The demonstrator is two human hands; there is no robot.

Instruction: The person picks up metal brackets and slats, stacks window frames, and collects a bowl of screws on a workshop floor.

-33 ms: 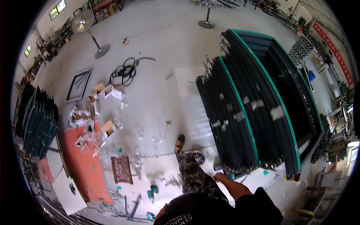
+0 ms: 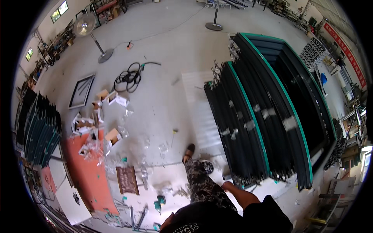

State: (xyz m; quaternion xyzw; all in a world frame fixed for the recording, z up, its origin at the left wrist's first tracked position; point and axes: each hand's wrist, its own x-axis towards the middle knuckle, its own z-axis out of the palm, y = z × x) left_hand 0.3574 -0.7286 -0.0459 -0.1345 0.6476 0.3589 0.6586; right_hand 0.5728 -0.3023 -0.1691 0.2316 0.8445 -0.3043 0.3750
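The right hand (image 2: 226,182) reaches to the near end of the stacked dark window frames (image 2: 248,128); whether its fingers close on anything is unclear at this size. The left hand is unseen. Beyond, bare concrete floor (image 2: 171,42) opens toward a standing fan (image 2: 86,26).

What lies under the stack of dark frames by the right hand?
A pale sheet shows beneath the dark frames, sticking out on their left. The right hand reaches their near end; floor beneath is hidden.

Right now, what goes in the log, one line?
right hand: at near end of dark frame stack | left hand: unseen | cordless drill: on floor
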